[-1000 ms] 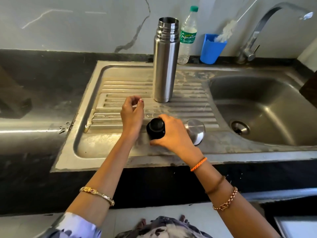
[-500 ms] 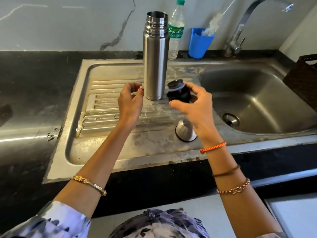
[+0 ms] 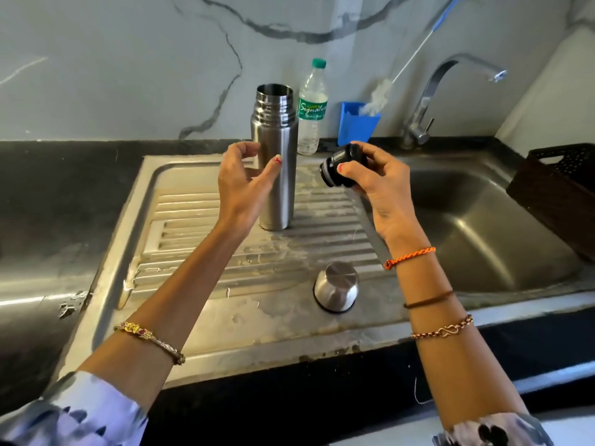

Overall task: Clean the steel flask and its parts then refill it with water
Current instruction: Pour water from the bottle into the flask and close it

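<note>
The stainless drainboard, wet and stained, carried the open steel flask upright on its ribs and the steel cup lid inverted near its front edge. The black counter behind it held a plastic water bottle and a blue cup.

flask: brushed steel body, satin sheen; polished ribbed neck, bright rim
stopper: black plastic, glossy, with a pale ring at one end
cup lid: brushed steel, smooth, soft glare on its flat top
drainboard: ribbed stainless steel, dull, blotched with whitish stains and wet patches
basin: stainless steel, matt grey, smooth
tap: polished chrome-like metal
bottle: clear plastic, green cap, green glossy label
holder: blue plastic, matt
counter: black stone, polished, reflective
wall: pale veined marble look, smooth
basket: dark perforated plastic, matt
</note>
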